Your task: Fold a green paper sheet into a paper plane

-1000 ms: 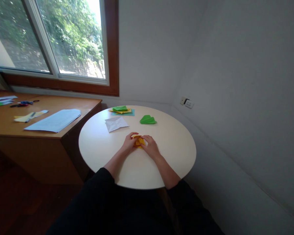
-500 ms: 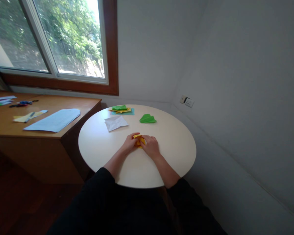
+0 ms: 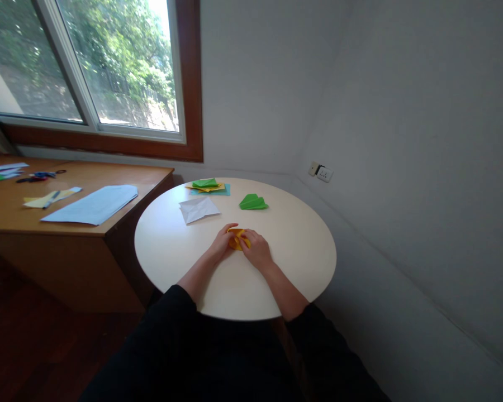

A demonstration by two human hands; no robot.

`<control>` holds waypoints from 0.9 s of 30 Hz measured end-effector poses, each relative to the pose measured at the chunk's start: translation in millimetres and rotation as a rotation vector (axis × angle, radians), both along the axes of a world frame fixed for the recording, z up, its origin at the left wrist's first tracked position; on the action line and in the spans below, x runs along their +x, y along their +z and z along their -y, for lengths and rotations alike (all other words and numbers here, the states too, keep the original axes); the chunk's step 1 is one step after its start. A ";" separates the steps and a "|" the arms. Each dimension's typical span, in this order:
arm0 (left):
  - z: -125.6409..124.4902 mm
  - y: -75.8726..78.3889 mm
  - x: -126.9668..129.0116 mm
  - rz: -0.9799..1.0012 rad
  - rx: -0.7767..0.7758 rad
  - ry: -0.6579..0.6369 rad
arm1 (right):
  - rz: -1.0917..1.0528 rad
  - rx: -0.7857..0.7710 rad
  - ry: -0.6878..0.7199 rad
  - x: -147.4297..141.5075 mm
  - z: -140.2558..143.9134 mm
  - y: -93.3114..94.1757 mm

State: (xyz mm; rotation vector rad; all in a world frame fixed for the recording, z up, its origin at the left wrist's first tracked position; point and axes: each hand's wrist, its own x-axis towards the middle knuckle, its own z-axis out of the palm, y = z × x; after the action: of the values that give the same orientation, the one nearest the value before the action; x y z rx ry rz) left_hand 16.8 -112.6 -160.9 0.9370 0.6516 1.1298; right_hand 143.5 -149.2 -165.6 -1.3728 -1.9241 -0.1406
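the yellow paper (image 3: 237,239) lies flat on the round counter (image 3: 297,262), between both hands. the left hand (image 3: 223,242) and the right hand (image 3: 257,249) press on it with curled fingers, pinching its edges. it looks light, thin and easy to crease or tear, so it is best taken at the folded edges. beyond the hands lie a white sheet (image 3: 198,209) and a green folded paper (image 3: 252,202).
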 end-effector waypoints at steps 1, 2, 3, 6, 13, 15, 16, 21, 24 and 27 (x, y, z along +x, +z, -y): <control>-0.1 0.9 0.2 0.040 -0.030 0.003 | -0.031 0.014 0.019 -0.2 0.2 -0.1; -0.2 1.8 0.1 0.075 -0.055 0.009 | -0.057 0.028 0.040 -0.4 0.6 -0.1; -0.2 2.6 -0.2 0.104 -0.077 0.015 | -0.075 0.042 0.060 -0.8 1.1 0.1; -0.1 5.2 -2.3 0.141 -0.121 0.006 | -0.099 0.060 0.110 -2.1 2.9 1.2; 2.9 12.0 -6.0 0.242 -0.185 -0.105 | -0.077 0.066 0.166 -3.7 6.8 4.5; 3.8 14.0 -6.7 0.277 -0.202 -0.139 | -0.077 0.044 0.178 -3.6 7.3 5.2; 4.1 14.8 -7.1 0.276 -0.207 -0.146 | -0.078 0.030 0.182 -3.6 7.5 5.5; 4.0 16.4 -9.0 0.240 -0.189 -0.170 | -0.114 0.013 0.189 -3.3 7.5 5.5; 4.0 16.7 -9.9 0.257 -0.198 -0.165 | -0.122 0.026 0.174 -2.9 6.8 4.9; 3.7 16.6 -10.6 0.303 -0.224 -0.173 | -0.130 0.037 0.153 -2.1 5.0 3.4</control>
State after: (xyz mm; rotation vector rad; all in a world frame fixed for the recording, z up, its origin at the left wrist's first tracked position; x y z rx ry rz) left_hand 6.2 -116.4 -144.3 0.6028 0.4300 0.9949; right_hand 141.4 -154.3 -162.2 -1.1761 -1.8995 -0.0117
